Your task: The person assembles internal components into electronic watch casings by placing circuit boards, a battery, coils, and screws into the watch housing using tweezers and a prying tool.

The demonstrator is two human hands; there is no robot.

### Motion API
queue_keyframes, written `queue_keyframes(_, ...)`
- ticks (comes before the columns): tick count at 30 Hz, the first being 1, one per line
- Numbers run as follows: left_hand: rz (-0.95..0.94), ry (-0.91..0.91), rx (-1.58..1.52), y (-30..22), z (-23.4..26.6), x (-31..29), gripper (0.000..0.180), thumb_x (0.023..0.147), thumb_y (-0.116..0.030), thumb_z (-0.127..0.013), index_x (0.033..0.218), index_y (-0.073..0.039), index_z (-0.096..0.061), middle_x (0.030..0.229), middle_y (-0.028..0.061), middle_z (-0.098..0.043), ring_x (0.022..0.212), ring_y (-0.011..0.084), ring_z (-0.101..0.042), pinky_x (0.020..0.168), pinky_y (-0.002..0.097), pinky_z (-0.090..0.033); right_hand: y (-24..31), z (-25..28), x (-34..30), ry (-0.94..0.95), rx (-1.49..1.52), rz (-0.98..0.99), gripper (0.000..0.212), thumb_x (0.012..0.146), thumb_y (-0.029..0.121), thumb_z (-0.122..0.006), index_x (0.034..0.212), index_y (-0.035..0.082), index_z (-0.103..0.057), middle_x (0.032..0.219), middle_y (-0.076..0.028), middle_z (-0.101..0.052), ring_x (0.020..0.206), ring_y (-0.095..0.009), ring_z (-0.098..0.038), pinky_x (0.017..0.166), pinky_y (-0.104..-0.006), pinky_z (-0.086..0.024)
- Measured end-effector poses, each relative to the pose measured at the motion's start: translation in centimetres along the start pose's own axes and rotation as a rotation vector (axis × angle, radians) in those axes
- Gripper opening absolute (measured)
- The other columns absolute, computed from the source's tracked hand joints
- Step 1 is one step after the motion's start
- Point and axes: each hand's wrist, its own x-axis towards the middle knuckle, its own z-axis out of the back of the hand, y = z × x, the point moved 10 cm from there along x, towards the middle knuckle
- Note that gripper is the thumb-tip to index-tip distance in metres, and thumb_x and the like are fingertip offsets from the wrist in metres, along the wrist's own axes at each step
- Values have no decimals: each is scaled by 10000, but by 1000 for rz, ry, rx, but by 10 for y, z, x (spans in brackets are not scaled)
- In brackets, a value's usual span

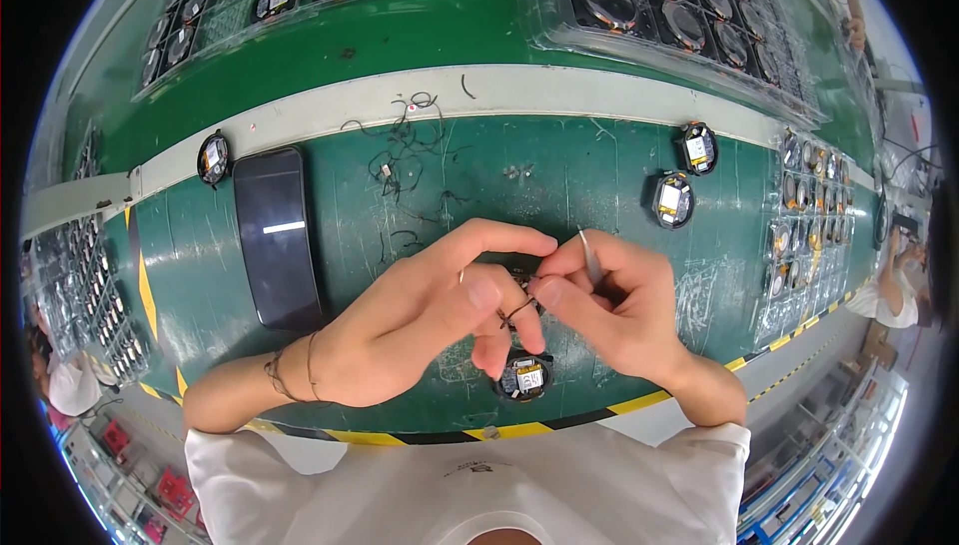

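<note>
My left hand point(415, 320) is closed over the near middle of the bench, with a small dark part with a thin black wire point(515, 316) at its fingertips. Across from it, my right hand point(629, 310) has thumb and forefinger pinched together against that same part. A slim silver tool, which looks like tweezers point(590, 257), sticks up from between the right fingers. The fingers hide most of the small part. Just below them lies a round black module point(524, 378) with a white label, flat on the green bench.
A black phone point(275, 240) lies left, beside another round module point(214, 157). Black wire scraps point(405, 160) litter the bench behind my hands. Two modules point(673, 199) sit at right, near a clear tray of small parts point(809, 215). Beyond a pale rail point(549, 85) stand trays of round parts point(689, 20).
</note>
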Motion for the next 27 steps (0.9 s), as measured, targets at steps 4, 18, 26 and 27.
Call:
queue_keyframes(4,72,-69,-29,3,5,-2,430,1101,-89,-480,1514,1,-403,1082,175,-726,814,174,-685,796,317,-553,7,15,0,-81,61,124,26,991,24,-715,1004,1,-715,642,102,-474,582,19,-348,515,-216,-251)
queue_keyframes(18,124,-186,-10,9,22,-1,180,1045,50,-526,1221,12,-530,1085,194,-765,741,156,-707,672,280,-564,22,32,0,-115,253,218,82,1034,40,-666,1084,-25,-660,895,-16,-665,760,-37,-545,660,-207,-434)
queue_keyframes(26,149,-191,-30,11,22,-2,180,1028,68,-556,1201,18,-549,1073,197,-775,717,149,-705,641,278,-563,25,34,2,-105,272,329,59,1062,20,-591,1106,-19,-597,986,-72,-666,812,-114,-623,731,-264,-504)
queue_keyframes(27,142,-193,2,8,23,-2,157,1026,67,-560,1176,20,-567,1056,193,-776,711,144,-703,629,271,-559,24,37,2,-126,275,334,57,1064,26,-591,1100,-17,-597,974,-66,-665,804,-109,-618,724,-256,-494)
